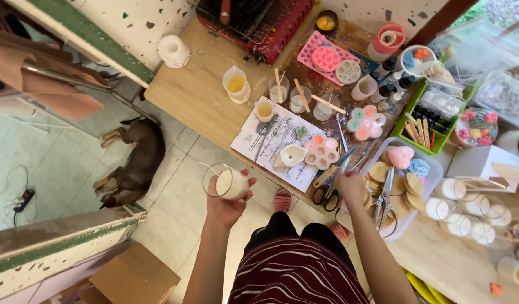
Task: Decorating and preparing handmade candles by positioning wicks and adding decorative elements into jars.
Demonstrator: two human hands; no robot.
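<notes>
Currently my left hand (225, 204) is wrapped round a clear glass jar of white wax (225, 183), held off the table edge. Right hand (350, 186) rests beside black-handled scissors (328, 194); I cannot tell its closure. Brown dog (133, 163) lies left of the jar.

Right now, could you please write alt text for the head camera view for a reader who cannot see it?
Seen from above, a person's left hand holds a clear glass of white wax, tilted on its side, while the right hand reaches to tools beside black-handled scissors on a cluttered wooden table. A brown dog lies on the tiled floor to the left.
</notes>
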